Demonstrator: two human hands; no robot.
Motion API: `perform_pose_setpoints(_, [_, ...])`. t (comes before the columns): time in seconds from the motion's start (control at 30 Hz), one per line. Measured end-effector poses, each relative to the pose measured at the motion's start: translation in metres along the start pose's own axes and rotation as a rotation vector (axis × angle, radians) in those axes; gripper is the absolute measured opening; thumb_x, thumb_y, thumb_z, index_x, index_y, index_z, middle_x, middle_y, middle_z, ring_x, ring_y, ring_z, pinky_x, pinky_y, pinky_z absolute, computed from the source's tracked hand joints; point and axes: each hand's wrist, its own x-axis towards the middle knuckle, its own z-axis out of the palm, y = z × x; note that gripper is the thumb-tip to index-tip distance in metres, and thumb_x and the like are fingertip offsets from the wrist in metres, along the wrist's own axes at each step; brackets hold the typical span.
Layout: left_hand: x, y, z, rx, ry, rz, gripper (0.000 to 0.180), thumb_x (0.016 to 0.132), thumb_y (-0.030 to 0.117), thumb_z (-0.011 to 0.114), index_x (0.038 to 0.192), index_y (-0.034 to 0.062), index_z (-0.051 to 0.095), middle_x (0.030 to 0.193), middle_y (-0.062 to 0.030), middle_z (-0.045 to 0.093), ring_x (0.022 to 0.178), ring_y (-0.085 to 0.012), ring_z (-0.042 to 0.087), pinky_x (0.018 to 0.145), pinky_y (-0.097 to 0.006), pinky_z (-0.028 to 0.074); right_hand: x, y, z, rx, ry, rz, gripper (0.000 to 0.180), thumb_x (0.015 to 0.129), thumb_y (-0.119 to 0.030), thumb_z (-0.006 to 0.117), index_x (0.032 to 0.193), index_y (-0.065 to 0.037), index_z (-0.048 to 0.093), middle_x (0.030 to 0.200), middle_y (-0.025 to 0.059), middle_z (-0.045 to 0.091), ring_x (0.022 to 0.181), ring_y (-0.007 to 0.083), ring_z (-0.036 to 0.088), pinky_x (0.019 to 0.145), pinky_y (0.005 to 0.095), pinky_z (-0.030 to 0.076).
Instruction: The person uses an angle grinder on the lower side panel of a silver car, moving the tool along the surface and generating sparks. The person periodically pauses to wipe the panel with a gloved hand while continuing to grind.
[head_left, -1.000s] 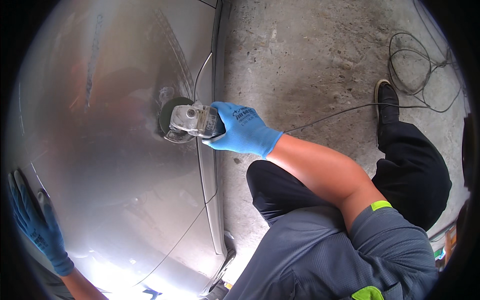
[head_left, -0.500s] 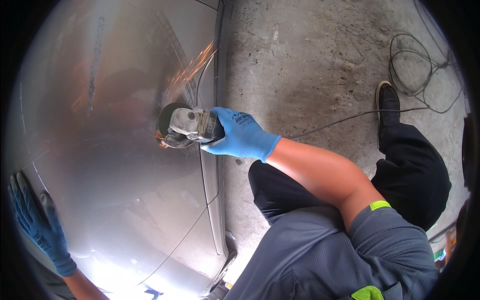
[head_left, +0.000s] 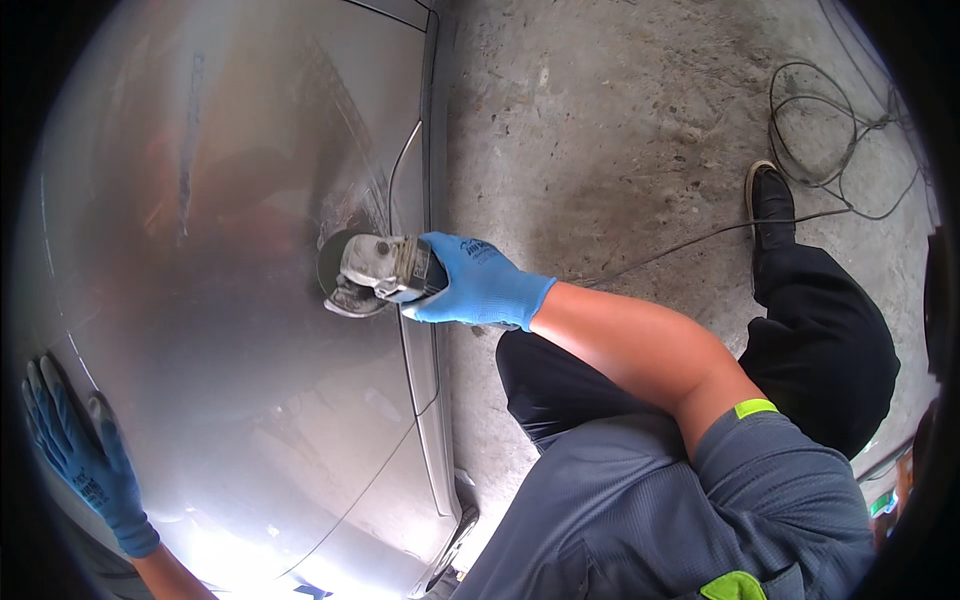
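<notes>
My right hand (head_left: 480, 282), in a blue glove, grips an angle grinder (head_left: 385, 265) by its dark body. The grinder's dark disc (head_left: 330, 262) is at the silver car body panel (head_left: 260, 390), beside a scuffed patch near the panel's edge. No sparks show; whether the disc touches the metal I cannot tell. Far to the left my left hand (head_left: 88, 455), gloved in blue too, lies flat on the panel with its fingers stretched out. A long scraped streak (head_left: 189, 145) marks the upper left of the panel.
Stained concrete floor (head_left: 600, 130) lies right of the car. A dark cable (head_left: 700, 237) runs across it past my shoe (head_left: 772, 205) to a loose coil (head_left: 825, 125). My bent knee (head_left: 545, 385) is close under my right forearm.
Orange sparks that flew from the disc are gone. My right hand and the grinder have shifted slightly down in the picture. My left hand stays flat on the panel.
</notes>
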Motion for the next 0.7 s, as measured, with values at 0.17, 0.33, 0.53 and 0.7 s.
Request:
perform_pose_setpoints(0.17, [0.001, 0.002, -0.001, -0.029, 0.001, 0.024, 0.066, 0.107, 0.058, 0.046, 0.159, 0.0174, 0.048, 0.161, -0.0123, 0.050, 0.148, -0.0359, 0.049, 0.122, -0.055, 0.038, 0.002, -0.002, -0.001, 0.216, 0.002, 0.054, 0.075, 0.078, -0.035, 0.089, 0.136, 0.000, 0.058, 0.117, 0.0176, 0.072, 0.104, 0.0252, 0.071, 0.093, 0.0355, 0.055])
perform_pose_setpoints(0.33, [0.003, 0.004, -0.002, -0.007, -0.003, 0.005, 0.066, 0.107, 0.057, 0.047, 0.159, 0.0173, 0.048, 0.162, -0.0121, 0.050, 0.148, -0.0362, 0.048, 0.121, -0.056, 0.039, 0.003, 0.007, 0.007, 0.161, 0.033, -0.029, 0.072, 0.078, -0.036, 0.088, 0.135, -0.001, 0.059, 0.108, 0.0148, 0.071, 0.086, 0.0213, 0.072, 0.071, 0.0331, 0.058])
perform_pose_setpoints(0.53, [-0.004, 0.004, 0.000, -0.003, -0.023, -0.008, 0.065, 0.107, 0.057, 0.047, 0.159, 0.0171, 0.048, 0.162, -0.0126, 0.049, 0.147, -0.0364, 0.049, 0.121, -0.056, 0.039, 0.003, -0.020, -0.016, 0.343, -0.064, 0.183, 0.073, 0.078, -0.035, 0.089, 0.134, 0.000, 0.059, 0.112, 0.0148, 0.072, 0.095, 0.0242, 0.071, 0.087, 0.0361, 0.057])
perform_pose_setpoints(0.7, [0.001, 0.004, 0.001, -0.021, 0.003, 0.007, 0.065, 0.107, 0.057, 0.047, 0.159, 0.0169, 0.048, 0.162, -0.0131, 0.049, 0.147, -0.0363, 0.049, 0.121, -0.056, 0.039, 0.009, 0.018, 0.009, 0.106, 0.050, -0.080, 0.075, 0.078, -0.034, 0.089, 0.137, 0.000, 0.057, 0.104, 0.0132, 0.070, 0.078, 0.0194, 0.069, 0.065, 0.0347, 0.057])
